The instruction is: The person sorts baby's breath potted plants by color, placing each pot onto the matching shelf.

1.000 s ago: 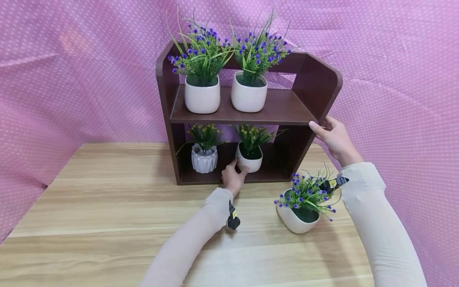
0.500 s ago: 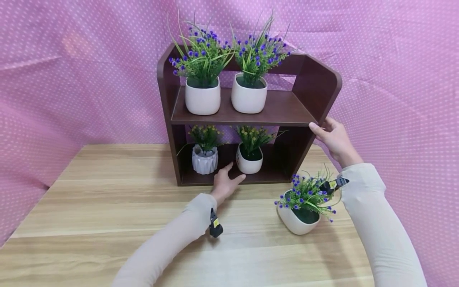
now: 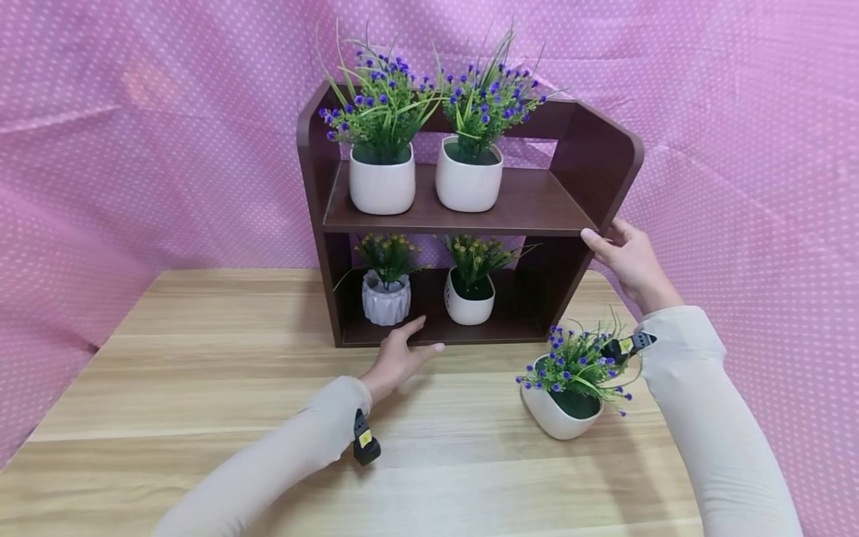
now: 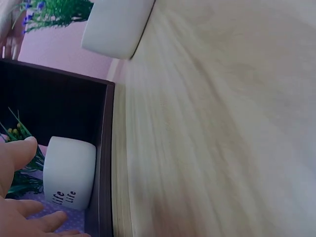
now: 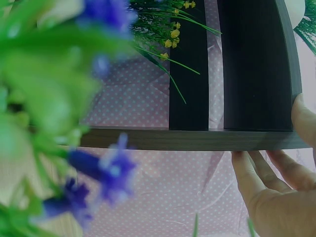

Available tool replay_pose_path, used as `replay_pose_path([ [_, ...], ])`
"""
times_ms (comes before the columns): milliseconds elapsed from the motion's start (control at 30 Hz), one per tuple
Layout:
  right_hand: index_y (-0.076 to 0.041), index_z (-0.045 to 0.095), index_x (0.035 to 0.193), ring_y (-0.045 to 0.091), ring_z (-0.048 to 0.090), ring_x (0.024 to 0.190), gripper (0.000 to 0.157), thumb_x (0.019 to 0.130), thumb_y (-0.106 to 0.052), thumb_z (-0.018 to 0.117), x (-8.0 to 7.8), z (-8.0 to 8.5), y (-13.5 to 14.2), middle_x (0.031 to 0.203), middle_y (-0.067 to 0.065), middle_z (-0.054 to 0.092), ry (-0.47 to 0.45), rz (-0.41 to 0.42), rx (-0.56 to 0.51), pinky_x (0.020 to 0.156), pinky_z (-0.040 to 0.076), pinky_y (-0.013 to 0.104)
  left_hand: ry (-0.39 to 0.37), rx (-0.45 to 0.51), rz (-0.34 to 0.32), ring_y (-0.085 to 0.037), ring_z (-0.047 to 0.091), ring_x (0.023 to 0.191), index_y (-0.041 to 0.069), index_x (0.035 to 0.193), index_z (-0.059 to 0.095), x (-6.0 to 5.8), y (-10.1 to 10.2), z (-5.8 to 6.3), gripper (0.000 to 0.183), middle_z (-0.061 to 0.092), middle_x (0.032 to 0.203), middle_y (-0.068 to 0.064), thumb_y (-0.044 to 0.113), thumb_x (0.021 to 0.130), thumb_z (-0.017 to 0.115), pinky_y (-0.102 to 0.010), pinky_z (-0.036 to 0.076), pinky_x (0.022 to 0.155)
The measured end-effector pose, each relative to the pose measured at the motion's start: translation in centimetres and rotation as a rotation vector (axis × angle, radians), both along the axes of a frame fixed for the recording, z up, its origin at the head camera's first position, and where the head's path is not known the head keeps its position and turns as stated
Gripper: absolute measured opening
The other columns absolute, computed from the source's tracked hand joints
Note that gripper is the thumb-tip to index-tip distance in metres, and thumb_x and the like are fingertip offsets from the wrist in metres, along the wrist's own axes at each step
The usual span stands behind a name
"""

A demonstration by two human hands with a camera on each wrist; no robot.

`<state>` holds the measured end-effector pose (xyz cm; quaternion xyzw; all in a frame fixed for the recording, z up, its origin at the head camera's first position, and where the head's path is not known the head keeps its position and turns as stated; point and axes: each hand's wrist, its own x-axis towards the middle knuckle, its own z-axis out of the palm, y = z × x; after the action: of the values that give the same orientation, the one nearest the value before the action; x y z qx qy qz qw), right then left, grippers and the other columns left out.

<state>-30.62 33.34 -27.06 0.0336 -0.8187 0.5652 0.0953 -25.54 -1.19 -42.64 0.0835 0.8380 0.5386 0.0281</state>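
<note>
My left hand (image 3: 394,362) is at the front edge of the lower shelf level, fingers and thumb spread and holding nothing. Just beyond it, on that level, stands a white potted plant (image 3: 470,307) with yellow flowers. The left wrist view shows "Life" lettering on this pot (image 4: 69,173), apart from my fingers. A ribbed grey-white potted plant (image 3: 386,303) stands to its left. My right hand (image 3: 629,267) holds the right side of the dark brown shelf (image 3: 530,195), thumb at the middle board's front edge. In the right wrist view its fingers (image 5: 247,175) press the panel's outer face.
Two white potted plants, left (image 3: 382,186) and right (image 3: 468,185), with purple flowers stand on the upper level. Another purple-flowered white potted plant (image 3: 562,418) sits tilted-looking on the wooden table (image 3: 168,388), below my right forearm. Pink dotted cloth (image 3: 168,149) hangs behind.
My left hand has let go of the yellow-flowered white potted plant and drawn back left and toward me. My right hand has stayed on the shelf's side.
</note>
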Motion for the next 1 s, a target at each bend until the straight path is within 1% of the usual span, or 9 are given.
replay_pose_path([
  [67, -0.002, 0.033, 0.148, 0.016, 0.05, 0.12, 0.068, 0.093, -0.03, 0.062, 0.1, 0.1, -0.1, 0.137, 0.014, 0.046, 0.002, 0.004, -0.014, 0.093, 0.048, 0.018, 0.005, -0.021, -0.018, -0.026, 0.058, 0.106, 0.012, 0.146, 0.041, 0.4, -0.7, 0.1, 0.068, 0.043, 0.147, -0.01, 0.032, 0.087, 0.071, -0.041, 0.039, 0.106],
  [133, -0.001, 0.034, 0.147, 0.014, 0.051, 0.116, 0.067, 0.093, -0.028, 0.063, 0.1, 0.1, -0.1, 0.131, 0.01, 0.05, 0.01, 0.012, -0.033, 0.091, 0.049, 0.016, 0.009, -0.033, -0.033, -0.026, 0.046, 0.128, 0.012, 0.146, 0.041, 0.9, -1.4, 0.2, 0.068, 0.044, 0.147, -0.01, 0.031, 0.087, 0.071, -0.043, 0.035, 0.11],
  [167, 0.0, 0.033, 0.147, 0.012, 0.052, 0.114, 0.067, 0.093, -0.027, 0.063, 0.1, 0.1, -0.2, 0.127, 0.006, 0.052, 0.013, 0.018, -0.047, 0.089, 0.049, 0.015, 0.017, -0.039, -0.039, -0.025, 0.035, 0.137, 0.011, 0.145, 0.042, 1.2, -1.8, 0.3, 0.068, 0.044, 0.146, -0.01, 0.031, 0.087, 0.071, -0.044, 0.033, 0.112],
  [300, 0.003, 0.034, 0.146, 0.004, 0.053, 0.101, 0.066, 0.092, -0.022, 0.064, 0.2, 0.0, -0.2, 0.109, -0.008, 0.055, 0.024, 0.04, -0.1, 0.08, 0.049, 0.01, 0.031, -0.028, -0.066, -0.029, 0.034, 0.138, 0.008, 0.144, 0.043, 2.4, -3.3, 0.6, 0.067, 0.042, 0.148, -0.01, 0.029, 0.087, 0.072, -0.048, 0.031, 0.112],
  [367, 0.003, 0.033, 0.146, 0.001, 0.054, 0.097, 0.066, 0.092, -0.02, 0.064, 0.2, -0.1, -0.2, 0.104, -0.011, 0.056, 0.026, 0.051, -0.124, 0.078, 0.049, 0.009, 0.034, -0.024, -0.076, -0.029, 0.034, 0.138, 0.009, 0.144, 0.043, 3.0, -4.1, 0.7, 0.067, 0.041, 0.149, -0.009, 0.03, 0.087, 0.072, -0.049, 0.032, 0.111],
  [600, 0.004, 0.033, 0.146, 0.003, 0.055, 0.098, 0.066, 0.092, -0.02, 0.064, 0.3, -0.1, -0.2, 0.107, -0.008, 0.056, 0.027, 0.063, -0.147, 0.077, 0.051, 0.011, 0.07, -0.014, -0.088, -0.032, 0.045, 0.129, 0.01, 0.146, 0.039, 4.8, -7.1, 2.4, 0.072, 0.042, 0.148, -0.012, 0.03, 0.086, 0.073, -0.05, 0.042, 0.103],
  [733, 0.001, 0.033, 0.147, 0.009, 0.053, 0.108, 0.069, 0.092, -0.028, 0.064, 0.3, 0.1, -0.1, 0.121, 0.003, 0.054, 0.014, 0.027, -0.064, 0.081, 0.05, 0.011, 0.141, -0.006, -0.053, -0.033, 0.037, 0.135, 0.006, 0.147, 0.036, 5.3, -9.0, 3.9, 0.073, 0.04, 0.148, -0.016, 0.024, 0.087, 0.072, -0.048, 0.038, 0.106],
  [867, -0.002, 0.033, 0.148, 0.017, 0.05, 0.118, 0.071, 0.092, -0.034, 0.063, 0.3, 0.3, -0.2, 0.133, 0.012, 0.048, -0.005, 0.005, 0.008, 0.087, 0.05, 0.014, 0.172, -0.033, 0.045, -0.038, 0.04, 0.133, 0.008, 0.149, 0.034, 5.7, -10.9, 5.8, 0.074, 0.039, 0.15, -0.014, 0.029, 0.088, 0.071, -0.048, 0.039, 0.105],
  [1000, -0.002, 0.034, 0.147, 0.015, 0.051, 0.116, 0.071, 0.091, -0.034, 0.063, 0.4, 0.3, -0.1, 0.127, 0.007, 0.052, -0.008, 0.002, 0.011, 0.086, 0.05, 0.014, 0.189, -0.07, 0.143, -0.038, 0.042, 0.132, 0.009, 0.148, 0.035, 5.7, -12.4, 8.0, 0.076, 0.039, 0.15, -0.013, 0.039, 0.087, 0.069, -0.048, 0.041, 0.104],
])
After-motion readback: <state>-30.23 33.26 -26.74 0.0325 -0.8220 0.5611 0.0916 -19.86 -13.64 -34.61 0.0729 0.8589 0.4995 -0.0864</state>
